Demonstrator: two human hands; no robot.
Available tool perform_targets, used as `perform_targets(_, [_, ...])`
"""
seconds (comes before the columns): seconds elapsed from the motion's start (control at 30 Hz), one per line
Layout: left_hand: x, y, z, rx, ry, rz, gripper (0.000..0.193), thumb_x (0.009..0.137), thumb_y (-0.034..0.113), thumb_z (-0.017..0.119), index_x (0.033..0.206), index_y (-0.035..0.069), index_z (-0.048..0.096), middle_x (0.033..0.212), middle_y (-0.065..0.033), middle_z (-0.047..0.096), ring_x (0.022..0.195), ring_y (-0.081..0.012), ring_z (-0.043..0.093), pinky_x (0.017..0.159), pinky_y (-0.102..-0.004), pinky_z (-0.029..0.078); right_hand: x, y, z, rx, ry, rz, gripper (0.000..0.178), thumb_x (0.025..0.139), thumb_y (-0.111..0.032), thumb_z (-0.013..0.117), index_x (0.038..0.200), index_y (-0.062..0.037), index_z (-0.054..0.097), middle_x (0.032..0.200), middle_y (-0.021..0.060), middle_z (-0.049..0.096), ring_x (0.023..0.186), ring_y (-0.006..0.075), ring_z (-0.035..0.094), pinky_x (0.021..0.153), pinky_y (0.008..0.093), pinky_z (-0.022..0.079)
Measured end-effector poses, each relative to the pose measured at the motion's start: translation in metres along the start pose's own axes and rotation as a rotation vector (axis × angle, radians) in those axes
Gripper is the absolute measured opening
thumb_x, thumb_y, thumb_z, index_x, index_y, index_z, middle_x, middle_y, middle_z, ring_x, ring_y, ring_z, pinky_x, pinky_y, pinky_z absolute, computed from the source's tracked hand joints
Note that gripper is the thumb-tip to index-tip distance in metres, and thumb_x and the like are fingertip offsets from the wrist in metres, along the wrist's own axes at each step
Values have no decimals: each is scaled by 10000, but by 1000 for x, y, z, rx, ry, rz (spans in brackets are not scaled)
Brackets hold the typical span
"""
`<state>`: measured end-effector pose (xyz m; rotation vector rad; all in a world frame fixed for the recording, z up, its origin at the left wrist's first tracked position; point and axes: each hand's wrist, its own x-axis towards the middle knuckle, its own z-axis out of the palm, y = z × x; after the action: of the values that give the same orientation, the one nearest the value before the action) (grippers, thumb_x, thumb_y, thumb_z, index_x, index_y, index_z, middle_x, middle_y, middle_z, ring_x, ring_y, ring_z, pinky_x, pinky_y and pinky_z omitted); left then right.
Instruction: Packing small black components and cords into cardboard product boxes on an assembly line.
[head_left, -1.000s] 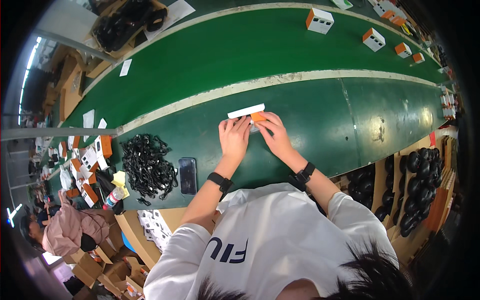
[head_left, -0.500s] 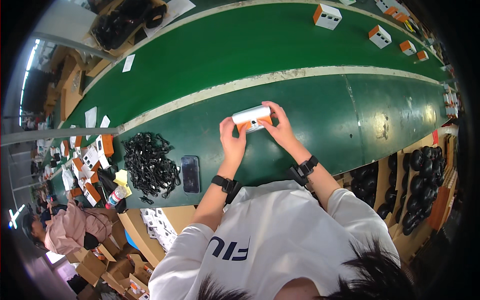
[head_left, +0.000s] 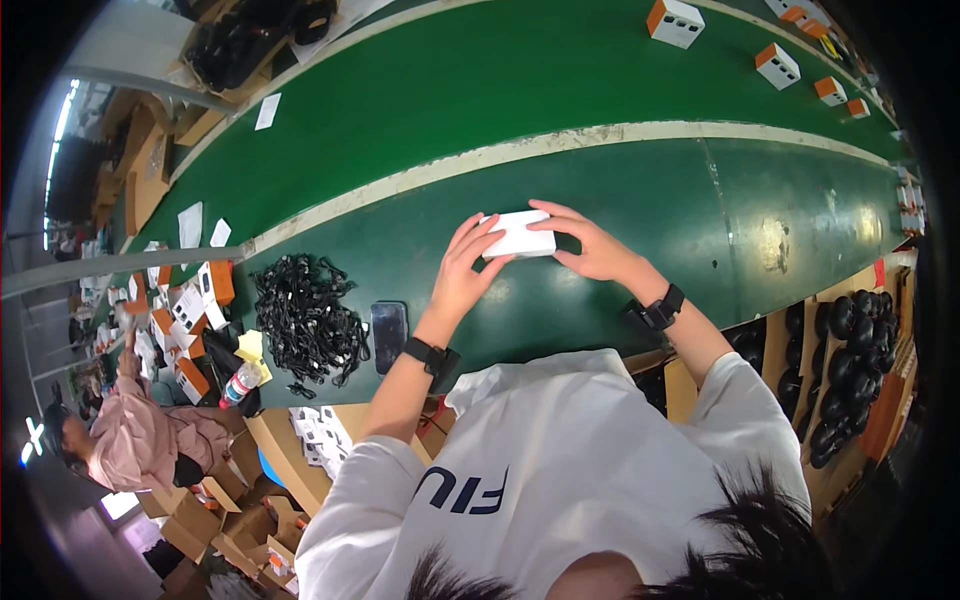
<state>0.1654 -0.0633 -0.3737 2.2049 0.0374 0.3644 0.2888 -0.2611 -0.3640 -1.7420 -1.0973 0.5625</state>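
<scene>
White is facing up at us from the small box (head_left: pixel 522 233), which is sitting between two hands over the middle of the green table (head_left: pixel 640 230). The left hand (head_left: pixel 462 270) is curving round its left end, fingers lying over the top and thumb bracing the near edge; the right hand (head_left: pixel 600 252) is holding the right end between thumb and fingers. We are judging the closing-up to be mostly done, as no raised flap is showing on that face; what is left we are not able to settle, though the box is sitting well apart from the orange-and-white boxes (head_left: pixel 675 23) standing on the green belt (head_left: pixel 470 95) beyond. To the left, a heap of black cables (head_left: pixel 308 320) and a dark phone (head_left: pixel 389 337) are lying on the table. The underside of the small box is hiding from us, so we are not seeing its contents or whether it is touching the table; fingers are covering parts of both ends, and the jumble of cartons (head_left: pixel 190 308) at far left is blurring toward the rim
</scene>
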Motion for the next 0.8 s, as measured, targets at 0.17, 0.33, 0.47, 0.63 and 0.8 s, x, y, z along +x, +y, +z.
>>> perform_targets(0.17, [-8,-4,10,197,-18,152,369,745,111,670,1107,101,605,1275,-84,493,1216,-317,400,969,-421,376,-4,7,9,32,46,-37,381,725,-17,637,1086,-134,609,1349,124,395,1224,288,397,968,361,381])
perform_targets(0.33, [-10,-7,13,351,-70,192,388,796,157,617,1179,141,560,1326,-50,444,1252,-293,358,1024,-498,258,-7,21,16,-122,125,-182,323,729,-59,666,1041,-132,628,1341,136,397,1201,317,409,941,372,403])
perform_targets(0.47, [-20,-10,18,445,-107,192,410,808,198,602,1211,172,531,1335,-31,433,1265,-264,347,1037,-536,191,-12,16,17,-374,128,-259,327,729,-78,674,1048,-120,611,1352,141,373,1176,346,423,917,394,422])
perform_targets(0.63, [-18,-4,16,439,-131,130,412,827,225,575,1227,157,507,1351,-36,413,1283,-271,318,1037,-546,178,-11,6,31,-262,120,-101,495,702,-54,681,1162,-108,505,1312,165,351,1127,379,445,887,406,436])
perform_targets(0.8, [-11,11,6,210,-117,21,422,847,185,549,1248,85,464,1354,-96,400,1283,-305,312,1060,-474,188,23,-12,4,-219,-6,184,748,644,-18,700,1297,-117,349,1187,157,392,989,405,524,794,429,479])
